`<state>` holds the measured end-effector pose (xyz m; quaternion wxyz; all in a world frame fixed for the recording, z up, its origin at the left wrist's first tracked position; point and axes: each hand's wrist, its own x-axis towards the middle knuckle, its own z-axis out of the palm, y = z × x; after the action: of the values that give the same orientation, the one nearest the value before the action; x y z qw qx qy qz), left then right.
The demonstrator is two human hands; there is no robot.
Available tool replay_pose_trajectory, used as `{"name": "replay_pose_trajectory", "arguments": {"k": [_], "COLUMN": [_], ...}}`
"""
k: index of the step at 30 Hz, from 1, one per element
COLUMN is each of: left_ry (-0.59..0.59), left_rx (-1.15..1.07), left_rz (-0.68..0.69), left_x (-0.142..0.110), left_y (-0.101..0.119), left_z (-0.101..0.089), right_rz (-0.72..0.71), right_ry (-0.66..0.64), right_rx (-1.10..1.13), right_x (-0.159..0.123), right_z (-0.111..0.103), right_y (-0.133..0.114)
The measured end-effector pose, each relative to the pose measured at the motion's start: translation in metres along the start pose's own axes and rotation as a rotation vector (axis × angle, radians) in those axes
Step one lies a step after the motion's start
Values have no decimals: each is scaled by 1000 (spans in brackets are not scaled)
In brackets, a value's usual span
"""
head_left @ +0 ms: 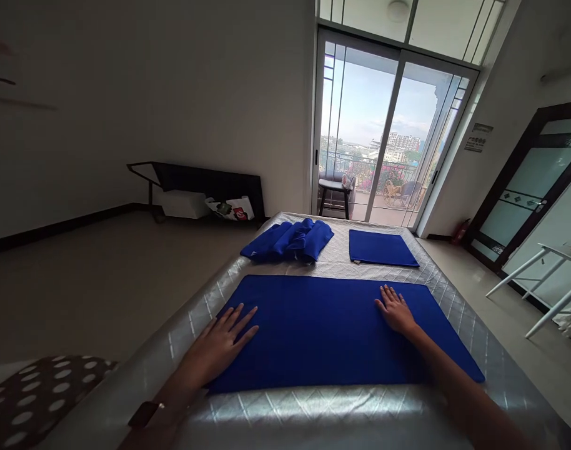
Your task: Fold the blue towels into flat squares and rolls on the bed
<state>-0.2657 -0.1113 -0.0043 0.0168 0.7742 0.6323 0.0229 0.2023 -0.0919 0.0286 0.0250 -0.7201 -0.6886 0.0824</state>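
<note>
A blue cloth (313, 337) is spread flat across a quilted silver mattress (342, 412). The left hand (220, 342) rests at the cloth's left edge, fingers spread and clasping nothing; the right hand (397, 310) lies palm down near its upper right corner, fingers extended, likewise holding nothing. A dark watch (145, 414) is on the left wrist. Just beyond the cloth, still on the mattress, are a rumpled blue bundle (290, 240) at left and a neatly flat blue piece (383, 249) at right. Farther off, by the wall, a low dark frame (210, 181) stands with a white box (183, 204) and a printed bag (232, 209) at it; the contents of both cannot be made out. A dark stool (333, 186) shows at the glass sliding door (360, 112).
</note>
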Motion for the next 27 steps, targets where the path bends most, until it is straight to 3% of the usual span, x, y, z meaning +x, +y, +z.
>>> {"name": "replay_pose_trajectory", "arguments": {"k": [5,8,14,17,19,22,27], "left_ry": [24,43,-14,-51,16,165,99], "left_rx": [-24,-14,90,113,93,-45,-216], "left_rz": [-6,-15,178,174,144,232,870], "left_x": [1,1,0,6,11,16,12], "left_y": [-7,-12,-32,-18,18,107,284], "left_z": [9,13,10,-7,-22,-39,-45], "right_rz": [244,300,287,275,286,303,323], "right_ry": [32,56,132,143,144,166,217], "right_rx": [-28,-5,34,82,153,286,345], "right_x": [14,21,28,33,37,44,48], "right_z": [-18,-22,-9,-8,-11,-15,-14], "right_y": [91,131,152,156,162,173,179]}}
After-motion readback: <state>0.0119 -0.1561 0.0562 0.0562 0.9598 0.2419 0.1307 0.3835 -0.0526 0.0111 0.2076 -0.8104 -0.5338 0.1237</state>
